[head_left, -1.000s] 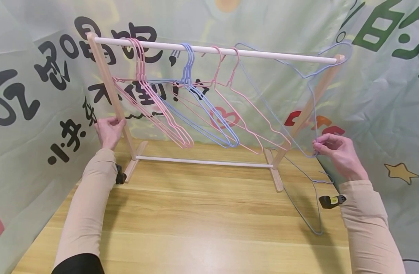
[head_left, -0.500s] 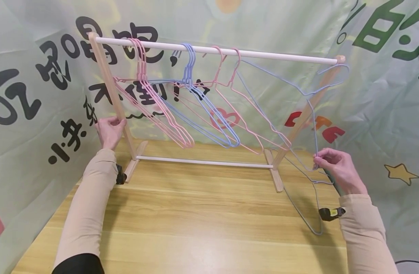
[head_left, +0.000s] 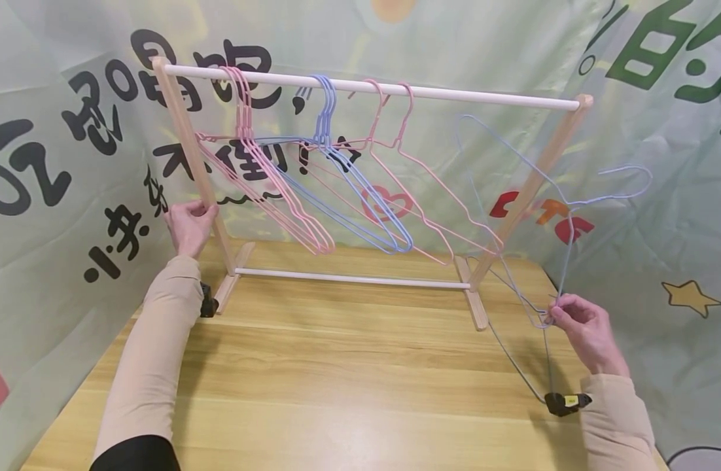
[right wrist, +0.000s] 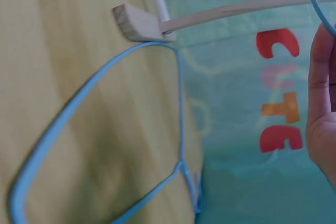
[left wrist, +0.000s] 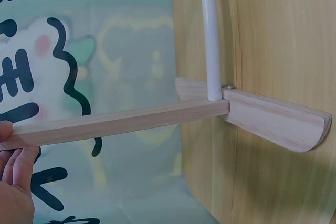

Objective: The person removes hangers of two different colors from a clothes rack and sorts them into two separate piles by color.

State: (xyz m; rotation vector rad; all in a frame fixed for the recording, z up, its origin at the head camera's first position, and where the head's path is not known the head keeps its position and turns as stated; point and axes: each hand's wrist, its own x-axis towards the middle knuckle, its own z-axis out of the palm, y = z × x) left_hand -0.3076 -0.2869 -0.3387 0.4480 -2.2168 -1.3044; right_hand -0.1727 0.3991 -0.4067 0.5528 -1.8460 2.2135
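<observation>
In the head view my left hand grips the left post of a small wooden clothes rack. The left wrist view shows its fingers and thumb around that post. My right hand pinches a blue clothes hanger by a lower corner, right of the rack. That hanger is tilted, its hook pointing right, below the rail's height. A second blue hanger is on the table's right side, under the held one; it fills much of the right wrist view.
From the white top rail hang several pink hangers at left, several blue hangers mid-rail, and two pink hangers farther right. A lower white bar joins the feet. Printed cloth surrounds the wooden table.
My right hand has moved down and slightly right with the blue hanger, whose hook dropped from the rail's right end to below it. The left hand and hanging hangers stay put.
</observation>
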